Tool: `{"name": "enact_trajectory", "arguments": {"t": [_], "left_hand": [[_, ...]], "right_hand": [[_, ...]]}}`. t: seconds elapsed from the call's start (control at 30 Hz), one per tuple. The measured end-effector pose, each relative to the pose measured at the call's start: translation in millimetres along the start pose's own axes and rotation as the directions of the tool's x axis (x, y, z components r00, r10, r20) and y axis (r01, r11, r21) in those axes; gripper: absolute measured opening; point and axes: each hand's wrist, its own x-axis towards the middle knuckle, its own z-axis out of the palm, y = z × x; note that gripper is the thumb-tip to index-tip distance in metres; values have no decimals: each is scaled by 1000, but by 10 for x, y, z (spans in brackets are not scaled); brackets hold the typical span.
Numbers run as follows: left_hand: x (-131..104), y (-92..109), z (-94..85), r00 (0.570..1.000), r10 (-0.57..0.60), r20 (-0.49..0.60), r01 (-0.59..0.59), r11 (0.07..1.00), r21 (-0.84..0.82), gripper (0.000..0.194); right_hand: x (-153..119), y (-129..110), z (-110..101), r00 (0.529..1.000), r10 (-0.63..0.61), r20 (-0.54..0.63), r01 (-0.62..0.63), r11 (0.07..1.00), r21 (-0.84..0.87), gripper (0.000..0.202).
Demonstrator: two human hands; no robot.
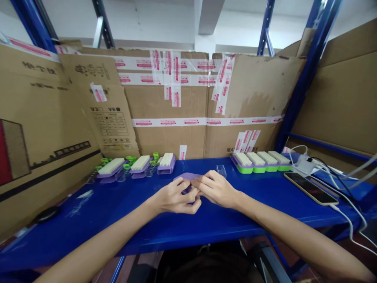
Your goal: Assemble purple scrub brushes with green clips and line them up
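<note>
Over the middle of the blue table, my left hand (178,195) and my right hand (216,189) meet with fingers pinched together. Between them is a flat purple plastic part (186,175), mostly covered by the fingers. Both hands are closed on it; any smaller piece at the fingertips is hidden. Just behind my right hand stands a small clear plastic box (221,170). To the left, a purple brush with pale bristles (166,162) rests bristles up, apart from my left hand.
More purple brush parts (140,165) with green and clear pieces lie at left. Several green-and-purple brushes (255,162) line up at back right. A phone (311,188) with white cables and a charger (303,164) lies right. Cardboard walls (171,137) enclose the table (224,224).
</note>
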Motion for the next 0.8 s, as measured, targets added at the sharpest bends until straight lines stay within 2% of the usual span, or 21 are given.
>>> {"name": "enact_trajectory", "arguments": {"t": [0.33,0.53,0.7,0.8], "left_hand": [[33,-41,-66,999,33,24,-33,999,-6,27],[18,-42,-59,1000,28,3,-28,999,-39,27],[20,-59,-83,999,39,7,-39,999,-17,23],[25,-80,-96,999,43,17,-43,999,-21,22]], "right_hand": [[-3,-10,-27,999,-31,-13,30,996,-83,25],[0,-7,-10,999,-12,-39,10,998,-60,26],[-23,-4,36,1000,14,13,-14,1000,-12,27],[-20,7,35,1000,27,0,-27,1000,-7,28]]}}
